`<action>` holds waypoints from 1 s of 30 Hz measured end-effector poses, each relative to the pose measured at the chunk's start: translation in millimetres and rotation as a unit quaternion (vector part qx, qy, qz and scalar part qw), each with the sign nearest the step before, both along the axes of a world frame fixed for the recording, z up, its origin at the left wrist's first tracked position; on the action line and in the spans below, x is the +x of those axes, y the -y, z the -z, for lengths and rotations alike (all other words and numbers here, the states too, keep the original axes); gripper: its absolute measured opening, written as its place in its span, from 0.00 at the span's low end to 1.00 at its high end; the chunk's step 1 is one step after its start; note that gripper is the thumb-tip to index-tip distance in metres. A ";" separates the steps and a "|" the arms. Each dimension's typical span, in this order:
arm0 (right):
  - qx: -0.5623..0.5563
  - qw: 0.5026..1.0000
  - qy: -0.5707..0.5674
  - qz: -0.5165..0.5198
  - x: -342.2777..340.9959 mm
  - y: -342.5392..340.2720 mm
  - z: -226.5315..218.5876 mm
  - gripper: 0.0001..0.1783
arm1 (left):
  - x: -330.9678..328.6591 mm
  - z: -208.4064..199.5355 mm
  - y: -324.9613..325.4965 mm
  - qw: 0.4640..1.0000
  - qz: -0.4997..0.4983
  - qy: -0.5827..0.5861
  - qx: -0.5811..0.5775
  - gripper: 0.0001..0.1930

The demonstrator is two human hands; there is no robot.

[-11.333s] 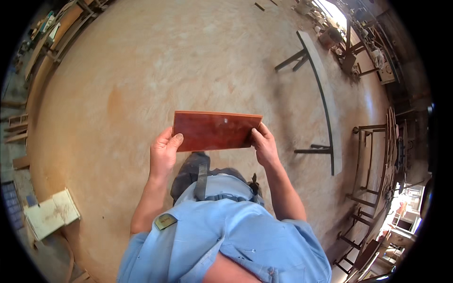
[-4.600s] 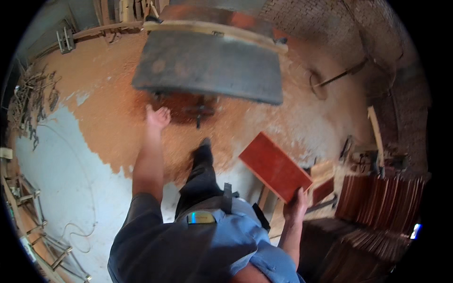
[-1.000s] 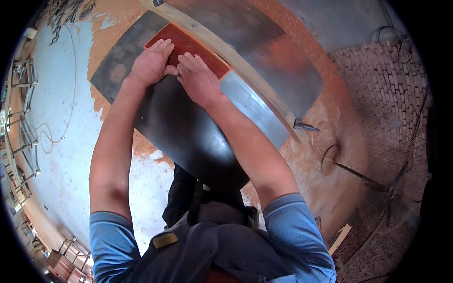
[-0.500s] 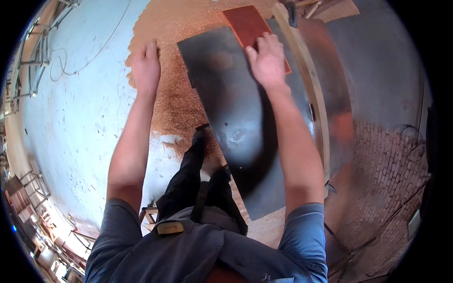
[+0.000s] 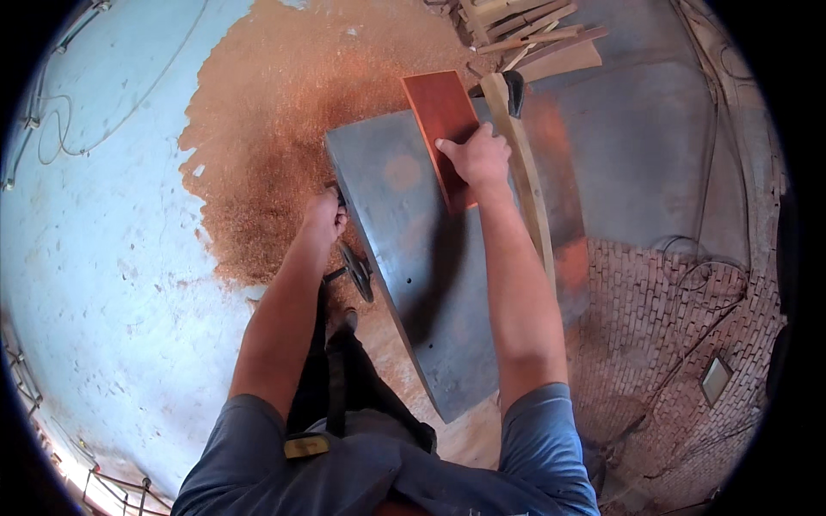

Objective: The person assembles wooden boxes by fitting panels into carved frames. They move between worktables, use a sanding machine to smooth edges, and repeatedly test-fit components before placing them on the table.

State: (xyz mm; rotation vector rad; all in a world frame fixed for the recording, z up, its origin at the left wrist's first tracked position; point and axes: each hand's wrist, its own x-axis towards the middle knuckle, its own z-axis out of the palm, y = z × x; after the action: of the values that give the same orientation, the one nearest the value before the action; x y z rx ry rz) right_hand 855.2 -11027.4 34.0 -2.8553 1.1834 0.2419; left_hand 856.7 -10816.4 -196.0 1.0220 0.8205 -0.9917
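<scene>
A reddish-brown wooden board (image 5: 440,107) lies over the grey metal machine table (image 5: 379,215), beside a long pale wooden fence (image 5: 527,163). My right hand (image 5: 482,159) grips the board near its closer end, thumb across its face and fingers at the fence-side edge. At the table's left edge, my left hand (image 5: 324,215) is closed around a dark part mostly hidden by the fingers. Just below that hand, a dark handwheel (image 5: 354,272) sticks out from the machine's side.
Sawdust (image 5: 267,112) covers much of the pale floor (image 5: 120,241) to the left. Several wood offcuts (image 5: 533,39) are heaped beyond the table. Bricks (image 5: 645,318) show at the lower right, with cables (image 5: 701,267) above them. A thin cable (image 5: 129,125) crosses the far-left floor.
My left hand has come from over the sawdust down to the table's left edge and closed there. My right hand stays on the board. The whole view has shifted.
</scene>
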 end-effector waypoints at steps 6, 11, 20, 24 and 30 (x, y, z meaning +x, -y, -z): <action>0.041 0.995 0.081 -0.038 -9.2 9.8 -21.1 0.27 | -9.9 -75.5 -43.9 0.997 -0.053 0.046 0.022 0.14; 0.242 0.934 0.247 -0.090 -21.3 -58.7 -51.7 0.13 | -54.9 -132.3 -177.7 0.947 0.147 0.277 0.075 0.19; 0.652 0.698 0.280 -0.093 -45.0 -404.8 -38.4 0.05 | -90.9 -234.3 -382.2 0.908 -0.074 0.412 -0.004 0.24; 0.715 0.645 0.220 -0.154 -46.8 -556.7 -20.8 0.05 | -102.5 -239.0 -538.4 0.910 -0.124 0.394 0.038 0.13; 0.766 0.585 0.060 -0.260 -25.0 -805.8 -27.8 0.06 | -147.1 -260.4 -767.0 0.875 -0.274 0.378 0.126 0.11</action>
State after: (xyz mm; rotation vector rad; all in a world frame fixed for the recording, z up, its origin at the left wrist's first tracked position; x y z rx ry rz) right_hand 830.2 -10221.6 61.8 -1.3844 -0.1708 0.6369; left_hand 709.6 -10049.4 64.4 1.1845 0.5215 0.0394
